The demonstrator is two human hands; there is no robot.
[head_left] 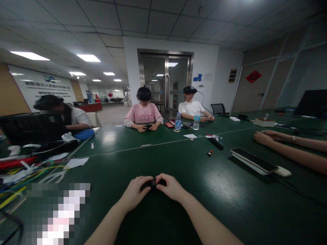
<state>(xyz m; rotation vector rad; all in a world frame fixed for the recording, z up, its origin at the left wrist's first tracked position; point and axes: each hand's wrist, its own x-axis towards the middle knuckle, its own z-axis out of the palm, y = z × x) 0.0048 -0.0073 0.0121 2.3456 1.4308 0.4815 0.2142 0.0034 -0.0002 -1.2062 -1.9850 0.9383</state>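
A small black object (153, 183) sits between my hands above the dark green table (107, 177); its kind is hard to make out. My left hand (134, 193) curls around its left side, thumb and fingers bent onto it. From the other side, my right hand (171, 188) pinches it with thumb and forefinger. Both hands are closed on the same object, and the fingers hide much of it. The fingertips of the two hands nearly meet at its middle.
To the right lie a phone-like slab (252, 160) and another person's hands (268, 135). Water bottles (178, 121) stand across the table near two seated people in headsets. Tangled cables (48, 173) and a blue basket (84, 134) are at left.
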